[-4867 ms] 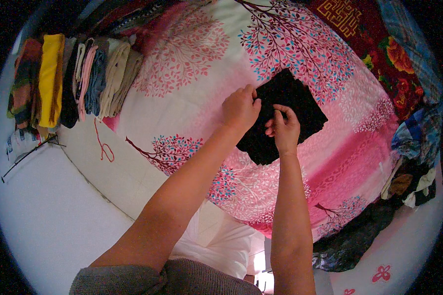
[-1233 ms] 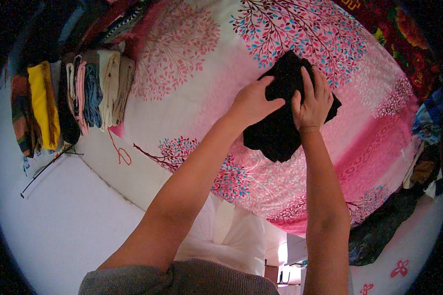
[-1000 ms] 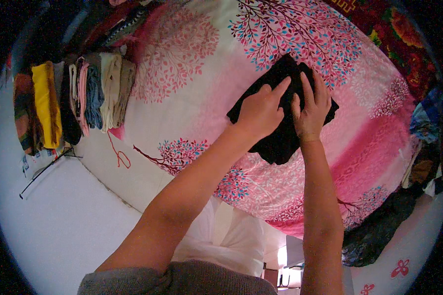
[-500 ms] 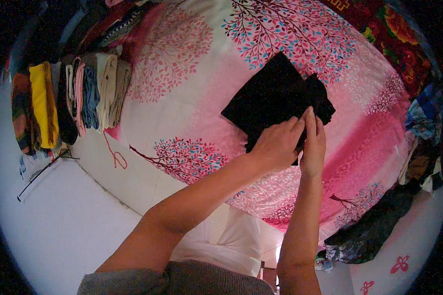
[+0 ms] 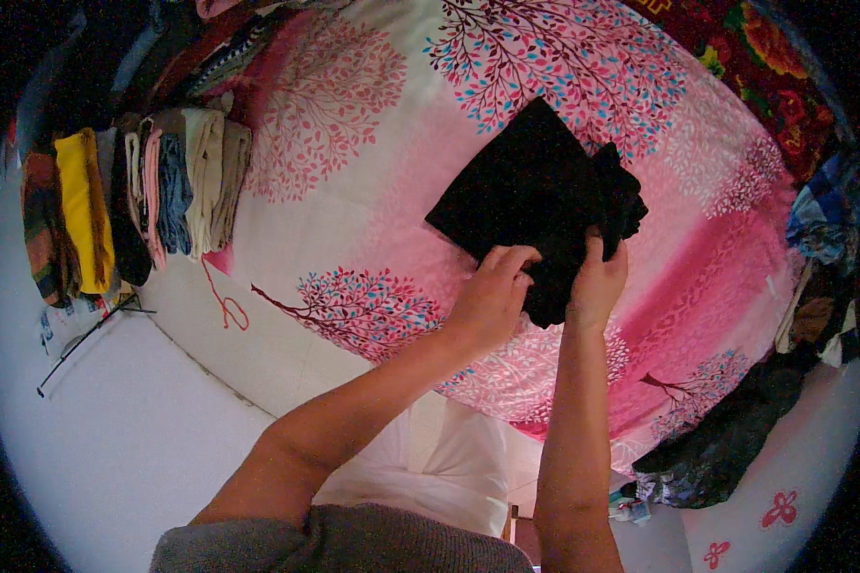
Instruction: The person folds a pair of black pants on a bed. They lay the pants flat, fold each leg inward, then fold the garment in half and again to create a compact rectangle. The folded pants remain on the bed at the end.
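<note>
Far left: one row of folded clothes, standing on edge. One striped, one yellow, one pink, one blue, plus black, cream and tan ones; exact total can't be told, layers merge. One black rod slants below the row. One red cord, looped at its lower end, to the right of the rod.

Middle: one tree-print sheet, pink and white, spread wide. One black cloth lies on it, right of centre, flat and angular at upper left, bunched at right.

Two hands, both at the cloth's near side. Left hand: elbow bent, forearm slanting up and right, back of hand up, fingers curled at the cloth's lower left edge; pinching or just touching, can't tell. Right hand: just beside, forearm almost vertical, thumb and fingers pointing away from the body, on the lower right part; grip on it can't be told. Hands apart from each other.

Right: one red floral blanket on top, one blue plaid cloth under it in view, one dark garment lower. Two red butterfly shapes at bottom right.
</note>
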